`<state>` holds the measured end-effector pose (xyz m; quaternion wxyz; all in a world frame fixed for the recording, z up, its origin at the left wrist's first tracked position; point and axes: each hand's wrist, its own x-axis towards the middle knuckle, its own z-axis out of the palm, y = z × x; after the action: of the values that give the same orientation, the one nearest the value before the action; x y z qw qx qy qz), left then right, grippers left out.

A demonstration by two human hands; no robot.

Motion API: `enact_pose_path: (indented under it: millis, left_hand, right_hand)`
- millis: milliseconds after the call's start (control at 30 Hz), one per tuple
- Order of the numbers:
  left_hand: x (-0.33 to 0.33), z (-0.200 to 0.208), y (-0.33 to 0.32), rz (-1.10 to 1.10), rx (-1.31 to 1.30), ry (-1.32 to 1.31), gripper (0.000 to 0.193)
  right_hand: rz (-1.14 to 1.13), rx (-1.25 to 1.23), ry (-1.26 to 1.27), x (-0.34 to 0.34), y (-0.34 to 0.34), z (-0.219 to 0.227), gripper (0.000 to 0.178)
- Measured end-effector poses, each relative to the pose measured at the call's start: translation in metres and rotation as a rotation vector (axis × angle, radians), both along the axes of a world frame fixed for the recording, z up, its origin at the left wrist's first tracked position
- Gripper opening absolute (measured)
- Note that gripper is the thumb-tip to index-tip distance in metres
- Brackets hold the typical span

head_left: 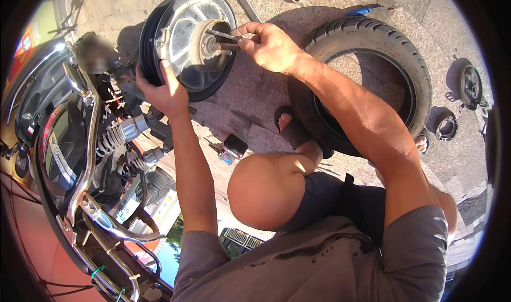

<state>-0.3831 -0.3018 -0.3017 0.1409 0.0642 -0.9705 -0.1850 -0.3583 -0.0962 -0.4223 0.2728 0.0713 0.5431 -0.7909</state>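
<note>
one wheel hub [187,42] sits left of the loose tyre [367,40], the left hand [166,92] clasping it on the side farther from the tyre, the right hand [274,46] pinching a slim metal tool [221,35] on the tyre side — a loosened pinch could let it slip.

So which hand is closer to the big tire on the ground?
Right. The right hand is just left of the tire in the picture, above the ground. The left hand is farther left, on the wheel's far edge.
</note>
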Motion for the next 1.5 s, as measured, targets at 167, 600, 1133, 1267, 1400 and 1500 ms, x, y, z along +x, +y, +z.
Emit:
enact_pose_path:
  millis: [167, 600, 1133, 1267, 1400, 1500]
  left_hand:
    - [-0.003, -0.002, -0.001, 0.002, -0.034, 0.014, 0.063]
    - [-0.024, -0.002, -0.009, 0.053, -0.104, -0.028, 0.066]
    - [-0.146, 0.012, -0.086, 0.203, 0.441, -0.368, 0.056]
    - [-0.153, 0.008, -0.097, 0.25, 0.348, -0.411, 0.053]
    - [-0.153, 0.006, -0.097, 0.25, 0.39, -0.421, 0.051]
    - [-0.153, 0.01, -0.116, 0.263, 0.471, -0.434, 0.051]
  right_hand:
    - [-0.053, -0.02, -0.237, -0.001, -0.01, 0.021, 0.03]
    - [0.271, 0.424, 0.676, -0.009, 0.013, 0.012, 0.032]
    - [0.204, 0.695, 0.586, -0.125, -0.023, 0.057, 0.018]
    - [-0.132, 0.695, 0.923, -0.125, -0.097, 0.038, 0.016]
    - [-0.049, 0.565, 1.117, -0.134, -0.086, 0.028, 0.018]
    - [0.394, 0.779, 0.92, -0.156, -0.056, 0.05, 0.018]
